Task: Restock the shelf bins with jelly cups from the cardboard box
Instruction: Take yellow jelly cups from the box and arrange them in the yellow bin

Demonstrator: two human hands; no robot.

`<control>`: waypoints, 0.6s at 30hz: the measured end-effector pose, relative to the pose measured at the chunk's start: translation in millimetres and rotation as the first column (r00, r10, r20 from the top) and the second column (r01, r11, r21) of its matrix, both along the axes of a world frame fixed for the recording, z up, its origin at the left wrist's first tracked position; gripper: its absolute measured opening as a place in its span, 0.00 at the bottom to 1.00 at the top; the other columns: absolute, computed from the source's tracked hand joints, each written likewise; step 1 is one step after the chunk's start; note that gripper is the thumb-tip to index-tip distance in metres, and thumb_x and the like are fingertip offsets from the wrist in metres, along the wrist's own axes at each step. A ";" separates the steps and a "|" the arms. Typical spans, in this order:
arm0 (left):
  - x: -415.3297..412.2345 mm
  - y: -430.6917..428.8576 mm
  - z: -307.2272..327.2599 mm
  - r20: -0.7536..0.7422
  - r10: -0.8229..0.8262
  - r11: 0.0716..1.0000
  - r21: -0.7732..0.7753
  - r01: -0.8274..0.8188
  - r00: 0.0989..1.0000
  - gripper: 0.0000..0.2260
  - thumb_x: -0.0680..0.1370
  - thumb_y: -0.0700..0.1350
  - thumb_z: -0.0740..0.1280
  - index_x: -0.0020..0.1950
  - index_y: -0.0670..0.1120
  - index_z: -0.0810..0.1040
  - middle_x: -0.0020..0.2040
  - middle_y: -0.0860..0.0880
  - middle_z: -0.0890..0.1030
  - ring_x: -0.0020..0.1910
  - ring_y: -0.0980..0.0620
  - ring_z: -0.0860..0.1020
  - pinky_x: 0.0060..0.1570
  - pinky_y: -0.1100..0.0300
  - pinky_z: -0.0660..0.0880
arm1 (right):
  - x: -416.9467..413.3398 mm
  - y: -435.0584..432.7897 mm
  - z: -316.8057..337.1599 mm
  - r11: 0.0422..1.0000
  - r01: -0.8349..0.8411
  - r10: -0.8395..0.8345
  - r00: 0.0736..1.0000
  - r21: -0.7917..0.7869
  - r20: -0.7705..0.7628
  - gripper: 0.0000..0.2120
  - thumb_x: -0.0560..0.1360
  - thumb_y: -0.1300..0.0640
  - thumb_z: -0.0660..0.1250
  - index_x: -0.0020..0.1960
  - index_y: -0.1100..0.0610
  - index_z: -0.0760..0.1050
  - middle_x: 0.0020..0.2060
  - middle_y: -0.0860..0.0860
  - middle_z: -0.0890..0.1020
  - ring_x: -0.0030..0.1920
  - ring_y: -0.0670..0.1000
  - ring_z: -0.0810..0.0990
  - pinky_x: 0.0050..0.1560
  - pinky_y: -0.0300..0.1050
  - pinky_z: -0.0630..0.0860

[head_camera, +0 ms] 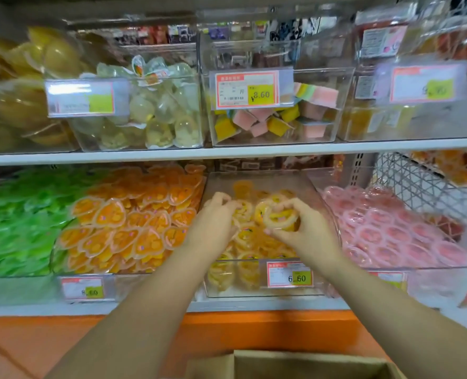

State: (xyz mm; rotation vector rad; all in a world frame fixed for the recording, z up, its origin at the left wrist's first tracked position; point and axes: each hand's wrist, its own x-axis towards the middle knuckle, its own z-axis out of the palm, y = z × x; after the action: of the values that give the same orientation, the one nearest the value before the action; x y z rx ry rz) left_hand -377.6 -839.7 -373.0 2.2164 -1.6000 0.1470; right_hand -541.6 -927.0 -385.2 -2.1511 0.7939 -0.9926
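Shelf [226, 153], lower tier | centre bin [259, 179] was part full of yellow cups [250, 242] | box [295, 363] sat below | left hand [215, 218] curled round cups in bin | right hand [302, 229] pinched one cup [278, 218] above the pile | best set down flat, filling the bare back first.

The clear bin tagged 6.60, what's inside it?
Yellow jelly cups lie in the clear bin, left hand and right hand each gripping some. Lower layers and the bin's floor are covered.

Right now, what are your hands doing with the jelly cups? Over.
Left hand grips yellow cup in clear bin. Right hand holds second cup beside it. Nothing blocking.
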 end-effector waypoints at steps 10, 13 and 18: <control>-14.8 95.2 -9.3 -0.025 0.062 0.975 -0.214 -0.066 0.998 0.11 0.77 0.45 0.67 0.58 0.54 0.79 0.56 0.56 0.76 0.59 0.52 0.72 0.60 0.57 0.65 | -3.9 42.1 9.7 0.939 -0.214 0.201 0.977 0.270 0.073 0.16 0.66 0.58 0.77 0.51 0.48 0.77 0.48 0.43 0.80 0.45 0.52 0.81 0.51 0.48 0.79; -14.4 100.8 -20.2 0.011 0.076 0.975 -0.210 -0.072 0.997 0.08 0.75 0.45 0.69 0.53 0.53 0.82 0.53 0.56 0.79 0.59 0.50 0.72 0.58 0.55 0.64 | 0.1 46.5 7.7 0.901 -0.246 0.222 0.969 0.356 0.108 0.08 0.73 0.55 0.70 0.51 0.46 0.78 0.54 0.42 0.79 0.53 0.51 0.80 0.55 0.50 0.79; -1.6 95.1 -21.9 0.030 0.084 0.975 -0.209 -0.076 0.996 0.08 0.75 0.46 0.70 0.52 0.54 0.83 0.54 0.56 0.79 0.62 0.50 0.71 0.58 0.57 0.62 | 9.3 39.6 9.4 0.915 -0.174 0.148 0.984 0.364 0.099 0.15 0.75 0.63 0.68 0.50 0.43 0.76 0.51 0.48 0.79 0.51 0.54 0.80 0.54 0.59 0.78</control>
State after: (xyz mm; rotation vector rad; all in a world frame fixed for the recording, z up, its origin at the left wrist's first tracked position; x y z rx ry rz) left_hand -379.2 -744.6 -394.9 2.1274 -1.4432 0.3658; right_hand -532.3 -887.3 -375.8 -1.8115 0.6945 -0.7572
